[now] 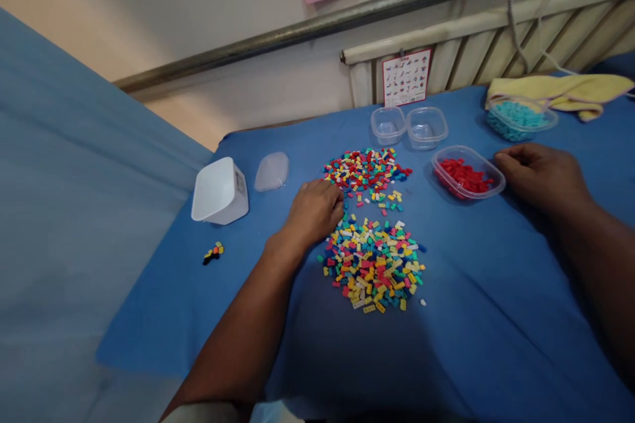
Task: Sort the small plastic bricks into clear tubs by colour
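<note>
My left hand (pixel 315 213) rests with curled fingers at the left edge of the upper pile of small mixed-colour building bricks (pixel 362 169). Its fingertips are turned down and hidden, so what they hold does not show. A larger pile of mixed bricks (pixel 380 264) lies nearer me, with a few strays between the two. At the right, my right hand (pixel 543 175) is closed, thumb against fingers, beside the right rim of a clear plastic tub (pixel 489 192) of red bricks (pixel 464 175). Whether it touches the rim, or pinches a small piece, I cannot tell.
Two clear tubs (pixel 388 125) stand at the back near a small picture card (pixel 405 77). A tub of turquoise bricks (pixel 520 117) is by a yellow cloth (pixel 560 92). Leftward are a white bin (pixel 215 192), a clear lid (pixel 272 171) and several loose bricks (pixel 213 252).
</note>
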Demonstrator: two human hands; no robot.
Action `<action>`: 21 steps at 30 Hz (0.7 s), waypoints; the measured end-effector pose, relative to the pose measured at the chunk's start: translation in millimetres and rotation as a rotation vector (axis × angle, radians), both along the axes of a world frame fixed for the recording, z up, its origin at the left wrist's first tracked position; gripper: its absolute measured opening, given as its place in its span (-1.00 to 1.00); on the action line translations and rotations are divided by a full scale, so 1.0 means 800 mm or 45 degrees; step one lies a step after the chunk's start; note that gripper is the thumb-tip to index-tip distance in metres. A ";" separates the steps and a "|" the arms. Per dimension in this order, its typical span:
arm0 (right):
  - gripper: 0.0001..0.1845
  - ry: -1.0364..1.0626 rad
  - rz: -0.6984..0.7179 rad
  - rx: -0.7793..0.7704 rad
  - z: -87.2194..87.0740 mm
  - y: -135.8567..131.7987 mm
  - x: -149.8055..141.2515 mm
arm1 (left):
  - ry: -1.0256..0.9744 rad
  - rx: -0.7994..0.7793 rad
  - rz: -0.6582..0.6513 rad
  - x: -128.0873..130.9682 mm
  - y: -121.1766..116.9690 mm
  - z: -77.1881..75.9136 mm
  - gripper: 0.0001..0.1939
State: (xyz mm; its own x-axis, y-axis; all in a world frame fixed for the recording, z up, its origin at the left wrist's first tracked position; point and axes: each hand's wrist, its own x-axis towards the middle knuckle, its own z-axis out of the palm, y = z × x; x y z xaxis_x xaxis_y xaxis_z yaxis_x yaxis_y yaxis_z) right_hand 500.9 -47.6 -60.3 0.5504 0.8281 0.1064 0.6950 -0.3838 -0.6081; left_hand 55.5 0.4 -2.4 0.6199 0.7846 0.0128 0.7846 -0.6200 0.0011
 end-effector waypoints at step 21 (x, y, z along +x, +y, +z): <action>-0.64 0.020 0.085 0.053 0.003 -0.001 -0.005 | -0.988 -0.265 -0.350 0.187 0.042 0.028 -0.72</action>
